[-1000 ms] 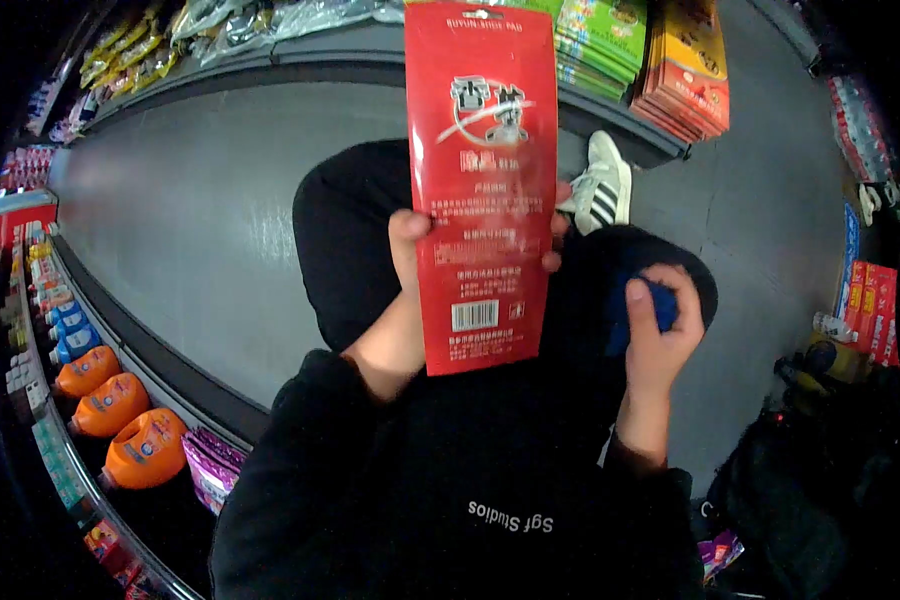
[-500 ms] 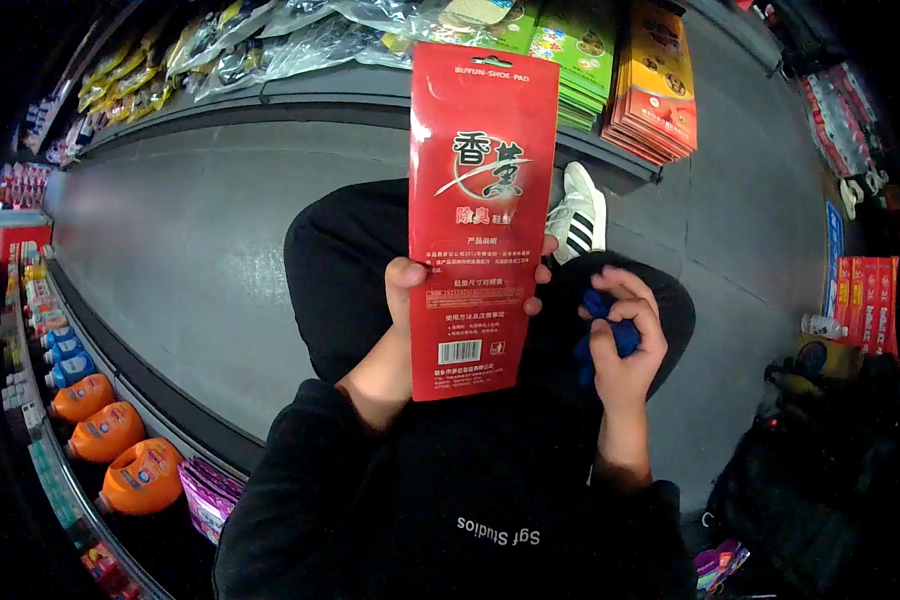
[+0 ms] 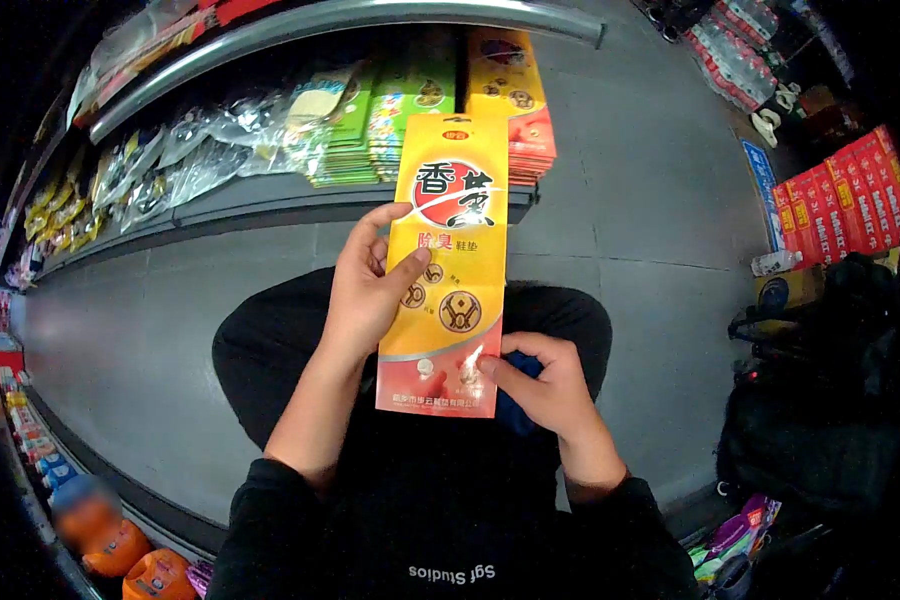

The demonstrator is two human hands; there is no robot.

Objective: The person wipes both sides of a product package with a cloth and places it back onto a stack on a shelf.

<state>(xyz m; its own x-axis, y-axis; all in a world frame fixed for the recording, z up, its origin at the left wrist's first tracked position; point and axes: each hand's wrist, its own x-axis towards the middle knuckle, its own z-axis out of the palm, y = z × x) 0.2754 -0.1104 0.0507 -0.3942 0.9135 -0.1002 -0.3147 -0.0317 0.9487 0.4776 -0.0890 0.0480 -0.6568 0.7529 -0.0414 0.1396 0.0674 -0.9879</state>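
A flat shoe-insole packet, yellow above and red below, is held upright before my lap with its printed front facing me. My left hand grips its left edge, thumb on the front and fingers partly behind. Lower down, my right hand pinches the right edge with the thumb on the front. A dark blue, soft-looking bundle shows beneath my right hand, partly covered by the packet; it looks like a cloth.
Stacks of green packets and yellow-red packets lie on a low shelf ahead, beside clear plastic bags. Orange bottles line the lower left. Red boxes and a dark bag stand right.
The packet has turned from its red back to its yellow front. My right hand, earlier apart with the blue bundle, now grips the packet's lower right edge. The view has shifted.
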